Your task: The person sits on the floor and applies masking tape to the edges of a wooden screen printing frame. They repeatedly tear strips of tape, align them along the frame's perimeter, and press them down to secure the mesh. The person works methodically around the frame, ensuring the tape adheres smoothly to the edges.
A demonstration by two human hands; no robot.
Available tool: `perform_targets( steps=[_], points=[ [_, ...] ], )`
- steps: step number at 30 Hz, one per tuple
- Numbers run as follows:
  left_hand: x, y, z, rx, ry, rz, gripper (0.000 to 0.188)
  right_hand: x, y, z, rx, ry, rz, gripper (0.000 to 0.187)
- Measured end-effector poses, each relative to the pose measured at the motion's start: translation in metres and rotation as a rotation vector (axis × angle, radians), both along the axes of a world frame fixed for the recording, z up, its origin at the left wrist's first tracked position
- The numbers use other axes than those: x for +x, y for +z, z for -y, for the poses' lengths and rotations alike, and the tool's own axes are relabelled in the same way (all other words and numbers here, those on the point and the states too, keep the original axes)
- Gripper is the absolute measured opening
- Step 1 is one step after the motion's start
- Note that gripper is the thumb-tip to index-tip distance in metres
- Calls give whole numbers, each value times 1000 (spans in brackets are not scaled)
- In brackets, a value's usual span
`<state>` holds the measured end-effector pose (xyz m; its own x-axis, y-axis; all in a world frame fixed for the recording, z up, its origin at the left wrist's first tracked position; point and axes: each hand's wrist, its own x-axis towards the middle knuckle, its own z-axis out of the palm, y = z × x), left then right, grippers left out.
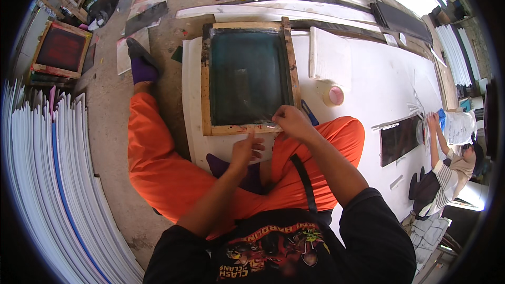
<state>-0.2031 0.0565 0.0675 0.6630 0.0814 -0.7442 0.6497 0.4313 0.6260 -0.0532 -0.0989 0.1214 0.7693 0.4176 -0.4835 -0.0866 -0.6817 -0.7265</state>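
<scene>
A wooden screen-printing frame [206, 84] with dark green mesh [247, 68] lies flat on a white board in front of me. At its lower right corner, the fingers of my right hand [294, 122] are pinched together. A small shiny, clear bit shows by those fingertips, too small to name. My left hand [249, 150] is just below the frame's near rail, index finger stretched toward it and the other fingers apart. A blue-handled tool [309, 112], partly hidden by my right hand and leg, lies right of the frame. Beyond it sits a roll of tape [333, 95].
A white panel [330, 55] lies right of the frame. White strips [284, 8] lie behind it. Stacked sheets [58, 179] stand at left, near a red-meshed frame [61, 50]. At far right a person [447, 173] works beside a dark panel [401, 140].
</scene>
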Motion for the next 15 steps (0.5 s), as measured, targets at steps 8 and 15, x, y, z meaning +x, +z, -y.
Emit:
perform_targets(
  steps=[8, 15],
  points=[
    [64, 3, -87, 204, 103, 156, 52, 28, 54, -6, -92, 97, 49, 29],
    [123, 46, -106, 251, 78, 359, 43, 52, 166, -19, -270, 418, 234, 23]
  ],
)
